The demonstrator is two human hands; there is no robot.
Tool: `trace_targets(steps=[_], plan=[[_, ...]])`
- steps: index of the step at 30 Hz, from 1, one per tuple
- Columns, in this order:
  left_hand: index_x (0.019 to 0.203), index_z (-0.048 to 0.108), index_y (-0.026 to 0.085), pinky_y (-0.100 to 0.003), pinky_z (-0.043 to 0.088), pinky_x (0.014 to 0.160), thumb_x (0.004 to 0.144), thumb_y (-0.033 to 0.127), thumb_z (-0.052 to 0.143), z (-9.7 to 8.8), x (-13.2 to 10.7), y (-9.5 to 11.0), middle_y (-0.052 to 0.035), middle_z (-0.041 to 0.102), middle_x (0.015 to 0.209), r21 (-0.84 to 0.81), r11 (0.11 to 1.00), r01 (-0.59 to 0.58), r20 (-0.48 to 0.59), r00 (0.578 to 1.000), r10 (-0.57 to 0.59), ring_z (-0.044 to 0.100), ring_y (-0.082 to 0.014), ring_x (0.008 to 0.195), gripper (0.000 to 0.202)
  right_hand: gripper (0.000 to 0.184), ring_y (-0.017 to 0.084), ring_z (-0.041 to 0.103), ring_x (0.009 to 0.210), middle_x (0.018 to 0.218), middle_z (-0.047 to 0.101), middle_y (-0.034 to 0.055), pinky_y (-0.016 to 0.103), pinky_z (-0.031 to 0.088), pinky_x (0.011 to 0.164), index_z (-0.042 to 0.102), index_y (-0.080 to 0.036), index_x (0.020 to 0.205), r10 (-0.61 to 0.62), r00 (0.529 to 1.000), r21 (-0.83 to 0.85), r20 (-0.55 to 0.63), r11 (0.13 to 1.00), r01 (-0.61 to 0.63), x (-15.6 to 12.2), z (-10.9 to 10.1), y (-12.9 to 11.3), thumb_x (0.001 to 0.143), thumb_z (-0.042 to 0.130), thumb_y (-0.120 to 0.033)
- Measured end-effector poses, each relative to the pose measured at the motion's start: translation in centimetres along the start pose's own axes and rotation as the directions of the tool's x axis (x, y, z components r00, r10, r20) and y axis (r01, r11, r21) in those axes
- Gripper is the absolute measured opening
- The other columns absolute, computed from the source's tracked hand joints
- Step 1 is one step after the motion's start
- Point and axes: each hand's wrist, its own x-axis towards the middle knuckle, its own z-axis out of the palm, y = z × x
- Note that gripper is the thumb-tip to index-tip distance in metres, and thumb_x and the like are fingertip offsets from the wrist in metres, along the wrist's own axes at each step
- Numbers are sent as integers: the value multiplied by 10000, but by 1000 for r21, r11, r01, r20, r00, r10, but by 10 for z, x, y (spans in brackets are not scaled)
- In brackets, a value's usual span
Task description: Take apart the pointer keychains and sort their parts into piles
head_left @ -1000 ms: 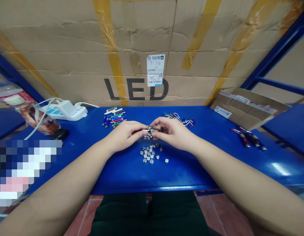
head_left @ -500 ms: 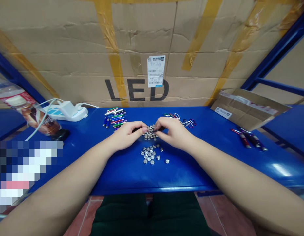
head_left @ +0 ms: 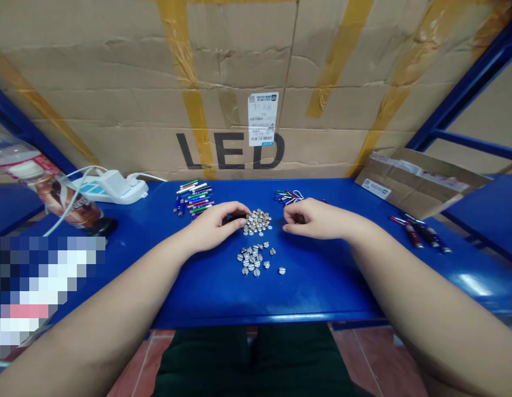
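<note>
**A:** ok what's going on on this bench? I see a glossy royal-blue metal workbench (head_left: 314,292) with two bare hands over it.

**B:** Left hand (head_left: 210,227) is curled pretty narrow, with a slim dark tube (head_left: 234,219) tucked under the fingertips. It's mostly hidden, so that's all I can say about it. Those fingertips sit just beside a heap of small round silver slotted screws (head_left: 257,221).

**A:** and the right one?

**B:** Right hand (head_left: 318,219) is loosely curled, palm down, near that heap but not touching it. Can't tell if anything's inside it tbh. Just past it is a tangle of small coloured metal carabiner clips (head_left: 289,196).

**A:** any more screws?

**B:** Yep, a looser patch of matching silver slotted screws (head_left: 254,260) lies just below the heap, closer to the front edge. Beyond the left hand there's a tidy bunch of slim multicoloured metal tubes (head_left: 193,196).

**A:** what's further out?

**B:** Far right, some dark red and black tubes (head_left: 417,234) lie near a flattened brown cardboard sheet (head_left: 417,184). Far left, there's a white power strip (head_left: 115,190) and a tilted clear plastic bottle (head_left: 44,190). A big taped cardboard box printed "LED" (head_left: 230,150) stands behind it all.
</note>
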Motion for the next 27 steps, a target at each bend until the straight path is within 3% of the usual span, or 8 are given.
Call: trace_targets(steps=[6, 15, 20, 23, 27], plan=[[1212, 728, 212, -456, 526, 1017, 998, 283, 565, 0, 4, -4, -83, 702, 1167, 203, 978, -49, -11, 999, 52, 663, -246, 1096, 278, 187, 153, 504, 651, 739, 616, 12, 291, 359, 622, 555, -203, 746, 54, 997, -122, 53, 991, -48, -2, -3, -1, 886, 615, -311], [1221, 752, 222, -490, 488, 1012, 988, 157, 514, 5, 9, -6, -95, 601, 1129, 398, 903, -161, 22, 986, 166, 556, -261, 1068, 340, 252, 161, 531, 644, 740, 642, 23, 301, 364, 615, 593, -199, 769, 82, 996, -104, 47, 992, -77, 0, -2, -3, 933, 623, -389], [1214, 741, 245, -486, 489, 995, 990, 172, 528, 3, 8, -6, -85, 620, 1119, 424, 893, -149, -18, 985, 173, 557, -258, 1050, 317, 150, 158, 569, 676, 791, 679, 23, 295, 405, 633, 647, -192, 811, 66, 998, -65, -18, 996, -67, 0, -3, -1, 856, 715, -318], [1186, 711, 216, -495, 487, 1014, 989, 194, 545, 0, 7, -1, -86, 674, 1142, 387, 915, -116, -72, 985, 156, 598, -268, 1094, 258, 156, 160, 592, 662, 777, 697, 29, 300, 437, 630, 657, -192, 826, 58, 993, 35, -100, 998, -54, 1, -2, 5, 870, 689, -338], [1173, 643, 210, -456, 536, 962, 975, 232, 578, 1, 6, 3, -75, 710, 1122, 213, 976, -35, -150, 986, 68, 662, -245, 1044, 210, 253, 180, 672, 654, 779, 719, 60, 330, 538, 640, 588, -194, 828, 153, 971, 406, -184, 911, -67, 5, 3, 10, 899, 653, -427]])
